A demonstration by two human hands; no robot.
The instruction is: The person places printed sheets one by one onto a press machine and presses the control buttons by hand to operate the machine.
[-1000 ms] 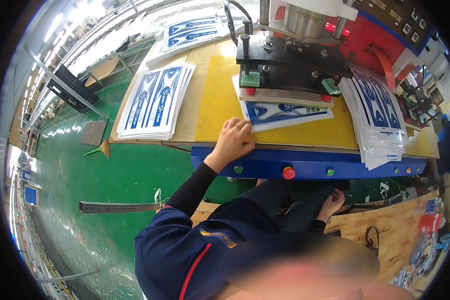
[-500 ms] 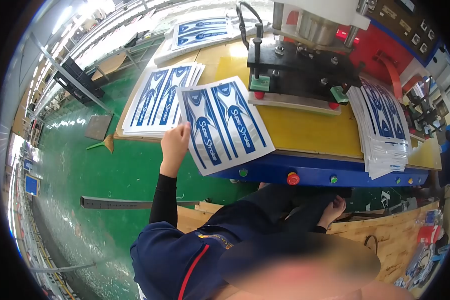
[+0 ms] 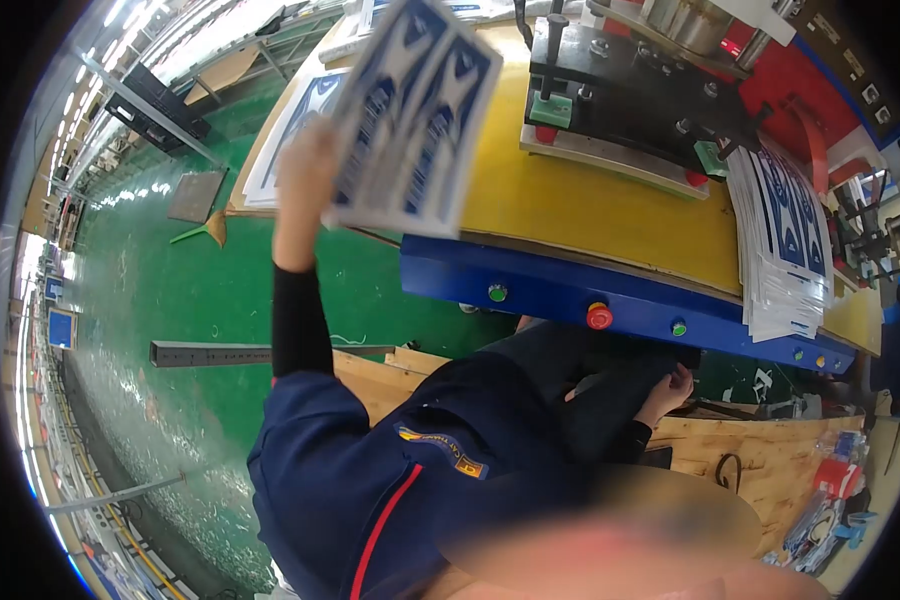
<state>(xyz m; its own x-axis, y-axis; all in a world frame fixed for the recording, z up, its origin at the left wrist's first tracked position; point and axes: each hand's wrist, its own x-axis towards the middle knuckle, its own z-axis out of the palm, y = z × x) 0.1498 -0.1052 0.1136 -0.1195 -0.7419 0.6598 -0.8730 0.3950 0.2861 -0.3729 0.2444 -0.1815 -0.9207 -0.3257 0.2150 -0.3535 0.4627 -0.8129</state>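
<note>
My left hand is closed on the left edge of a printed sheet, white with blue and grey "Super Stroke" patterns. The sheet is tilted up and blurred by motion, above the left part of the table. Behind it, partly hidden, lies a stack of similar sheets. My right hand rests low by my thigh, below the blue front panel. Its fingers are curled, and nothing shows in them.
A press with a black plate stands over the yellow tabletop. Another pile of printed sheets overhangs the front edge at right. The blue panel carries a red button and green buttons. More sheets lie at the back.
My left hand has swung the sheet up and away from me, tilting it more steeply over the left stack. My right hand stays by my thigh. The view has shifted slightly.
</note>
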